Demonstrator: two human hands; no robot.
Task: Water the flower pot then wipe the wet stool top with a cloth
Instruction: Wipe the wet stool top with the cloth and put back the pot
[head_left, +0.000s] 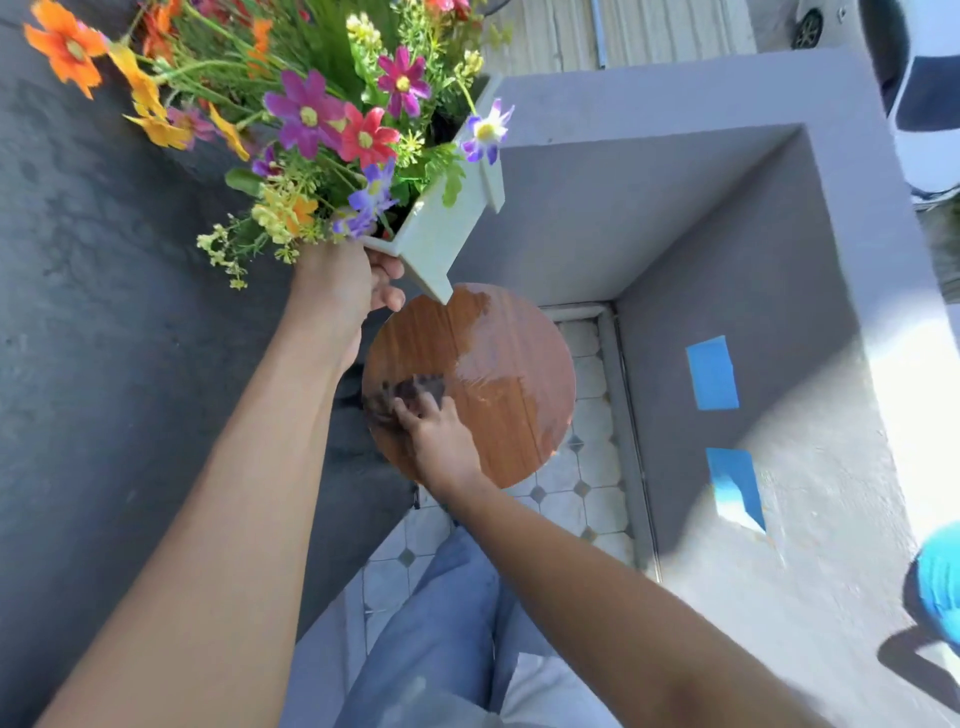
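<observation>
My left hand (345, 275) is wrapped around the bottom corner of the flower pot (447, 223), fingers curled under it, holding it tilted and lifted clear above the far edge of the stool top (498, 426). My right hand (436, 434) lies flat with the fingers spread, pressing the dark cloth (410, 392) onto the near left part of the wood. The round stool stands in the corner by the grey wall (727, 260), over the tiled floor (587, 499).

The wet patch (483, 358) shines across the middle and far right of the top, just beside the cloth, so I judge the wiping is barely begun. To do it well I should push the cloth flat through the sheen toward the far rim, overlap each pass, and turn to a dry side once it soaks. I should keep the pot high and level, or drips may fall on the part I have dried
</observation>
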